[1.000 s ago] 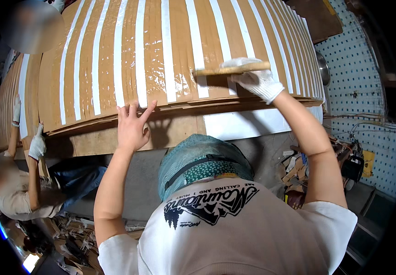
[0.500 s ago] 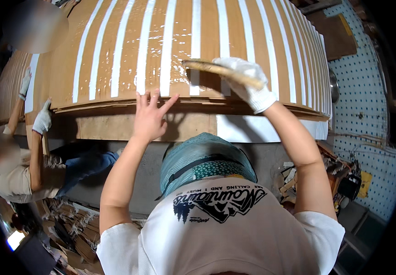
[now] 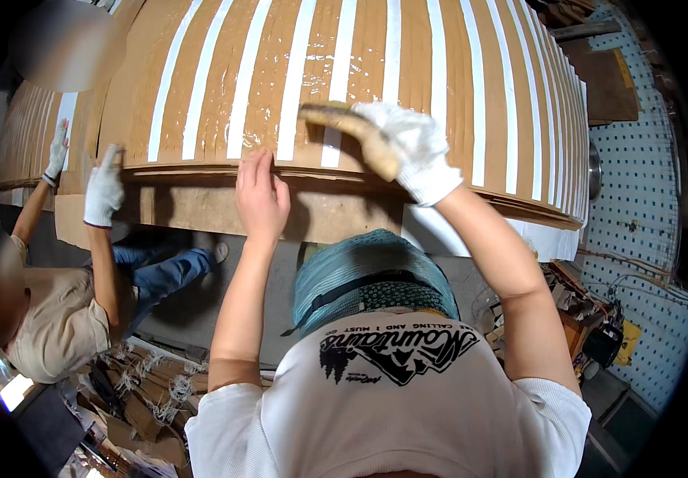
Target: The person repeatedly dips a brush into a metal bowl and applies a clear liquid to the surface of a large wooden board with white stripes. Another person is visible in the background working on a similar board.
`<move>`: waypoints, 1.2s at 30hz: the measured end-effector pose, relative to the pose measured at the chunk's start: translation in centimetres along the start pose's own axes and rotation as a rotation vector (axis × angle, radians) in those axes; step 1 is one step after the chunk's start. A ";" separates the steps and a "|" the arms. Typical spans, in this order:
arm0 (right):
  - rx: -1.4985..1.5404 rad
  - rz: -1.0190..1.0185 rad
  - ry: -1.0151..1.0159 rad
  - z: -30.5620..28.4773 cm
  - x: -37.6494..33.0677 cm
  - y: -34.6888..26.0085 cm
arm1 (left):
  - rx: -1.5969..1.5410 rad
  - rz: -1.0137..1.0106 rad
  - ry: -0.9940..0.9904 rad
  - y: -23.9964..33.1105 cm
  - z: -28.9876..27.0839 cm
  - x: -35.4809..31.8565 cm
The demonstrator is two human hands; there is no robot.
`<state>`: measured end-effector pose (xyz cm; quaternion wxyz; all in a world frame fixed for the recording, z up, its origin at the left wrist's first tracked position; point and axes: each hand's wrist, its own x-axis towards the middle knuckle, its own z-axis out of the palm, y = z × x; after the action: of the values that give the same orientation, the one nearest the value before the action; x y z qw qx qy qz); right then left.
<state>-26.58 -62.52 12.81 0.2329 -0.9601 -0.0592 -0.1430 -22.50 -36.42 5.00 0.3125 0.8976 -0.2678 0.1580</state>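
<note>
A wide stack of overlapping brown cardboard sheets with white strips lies before me, its surface glossy and wet around the middle. My right hand, in a white knit glove, grips a tan wooden brush over the sheets. The brush's dark edge points left; whether it touches the surface I cannot tell. My bare left hand rests at the stack's near edge, fingers stretched and close together, holding nothing.
At the left, a co-worker's gloved hands are at the sheets. Under the stack is a wooden board, with a white sheet to the right. Scrap cardboard lies lower left. A blue-dotted panel stands at the right.
My right hand and the brush have shifted slightly left, and the brush has tilted. The fingers of my left hand have drawn together. The co-worker's nearer hand has moved right and up.
</note>
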 end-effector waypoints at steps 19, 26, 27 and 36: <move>0.113 -0.012 -0.147 0.1 -0.6 -3.5 | 0.063 0.034 -0.076 -2.3 0.1 0.3; 0.367 0.767 -0.356 -2.7 10.6 0.0 | 0.128 0.053 -0.096 -2.2 0.1 0.7; 0.306 0.654 -0.276 -1.1 11.3 1.2 | 0.135 0.072 -0.105 -2.1 0.1 0.8; -0.055 0.479 -0.208 -1.8 26.4 17.3 | 0.160 0.037 -0.250 -2.6 -0.7 0.9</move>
<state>1.21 -77.47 14.87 0.2265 -0.9623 0.1499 0.0143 -20.40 -34.56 4.72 0.2014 0.9272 -0.3076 0.0715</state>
